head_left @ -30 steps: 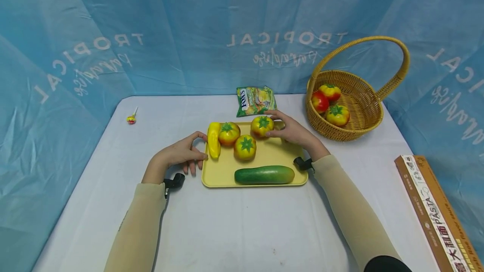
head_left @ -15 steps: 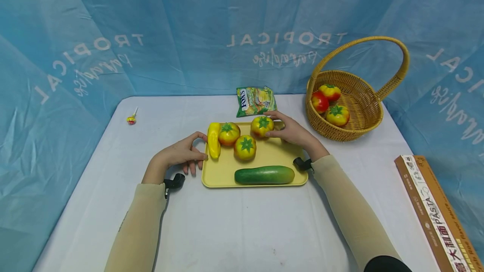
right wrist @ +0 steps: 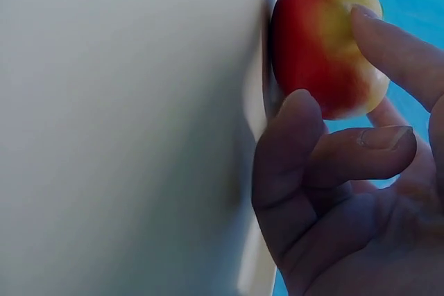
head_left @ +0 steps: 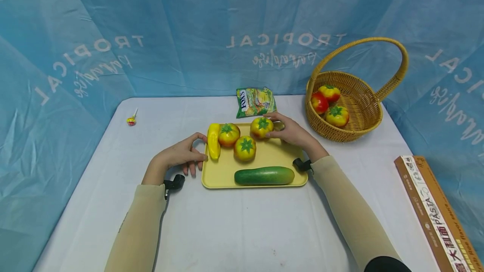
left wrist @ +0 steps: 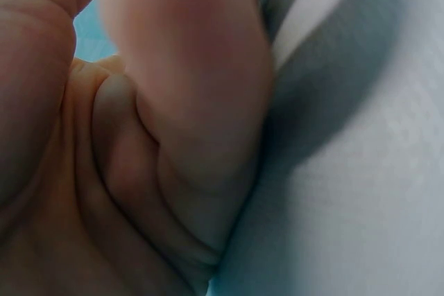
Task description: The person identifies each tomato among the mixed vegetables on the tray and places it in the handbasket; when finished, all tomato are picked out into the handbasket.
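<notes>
A yellow tray [head_left: 227,175] lies mid-table in the head view. At its left rim is my left hand [head_left: 178,153], thumb and index fingertips on the edge; bent fingers of that hand [left wrist: 187,102] fill the left wrist view. My right hand [head_left: 293,132] grips a red-and-yellow fruit with a green star top [head_left: 261,127] near the far rim; the right wrist view shows the thumb against this fruit [right wrist: 322,46]. A small brownish item [head_left: 279,126] is partly hidden by that hand. Two similar fruits [head_left: 229,134], a banana [head_left: 214,141] and a green cucumber-like vegetable [head_left: 264,176] rest on the tray.
A wicker basket [head_left: 340,135] with three fruits stands at the back right. Behind the tray lies a green Fox's packet [head_left: 256,102]. A lollipop [head_left: 131,121] is at the back left, and a long pasta box [head_left: 435,213] lies at the right edge.
</notes>
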A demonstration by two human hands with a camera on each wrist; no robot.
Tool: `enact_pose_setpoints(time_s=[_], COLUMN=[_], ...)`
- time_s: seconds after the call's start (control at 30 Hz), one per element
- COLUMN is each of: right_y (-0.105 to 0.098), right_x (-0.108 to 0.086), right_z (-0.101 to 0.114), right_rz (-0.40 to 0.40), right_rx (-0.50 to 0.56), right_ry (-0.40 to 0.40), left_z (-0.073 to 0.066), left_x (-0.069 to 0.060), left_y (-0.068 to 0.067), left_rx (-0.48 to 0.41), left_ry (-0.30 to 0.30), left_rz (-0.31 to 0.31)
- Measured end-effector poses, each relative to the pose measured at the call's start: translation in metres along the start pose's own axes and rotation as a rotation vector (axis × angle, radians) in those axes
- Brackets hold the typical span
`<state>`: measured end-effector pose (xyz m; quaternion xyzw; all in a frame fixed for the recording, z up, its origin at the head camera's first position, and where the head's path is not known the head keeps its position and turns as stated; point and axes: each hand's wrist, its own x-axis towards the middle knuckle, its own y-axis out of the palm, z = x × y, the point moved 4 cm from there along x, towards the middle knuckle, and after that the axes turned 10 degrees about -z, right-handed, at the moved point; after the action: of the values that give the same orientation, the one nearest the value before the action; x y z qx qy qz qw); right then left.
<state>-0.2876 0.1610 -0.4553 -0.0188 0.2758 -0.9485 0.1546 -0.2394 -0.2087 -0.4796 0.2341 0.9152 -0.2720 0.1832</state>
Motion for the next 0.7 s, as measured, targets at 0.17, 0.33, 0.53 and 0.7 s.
enact_pose_setpoints(time_s=[0.17,0.33,0.53,0.7], right_y=[0.0011,0.0005,-0.0016,-0.0085], right_x=[-0.0004,0.0004,0.0005,-0.0021], right_z=[0.0005,0.0003,0.0014,0.0029], right_rz=[-0.002,-0.018,-0.037,-0.071], right_rx=[0.001,-0.016,-0.019,-0.014], right_ry=[-0.001,-0.001,-0.017,-0.019], left_z=[-0.0007,-0.0012,-0.0009,-0.0005], left_x=[-0.0004,-0.0009,-0.0008,-0.0003], left_y=[0.0003,0.0001,-0.0004,-0.0010], left_rx=[0.002,0.010,0.013,0.012], left_ry=[0.001,0.002,-0.001,-0.002], left_rz=[-0.001,-0.004,-0.004,0.000])
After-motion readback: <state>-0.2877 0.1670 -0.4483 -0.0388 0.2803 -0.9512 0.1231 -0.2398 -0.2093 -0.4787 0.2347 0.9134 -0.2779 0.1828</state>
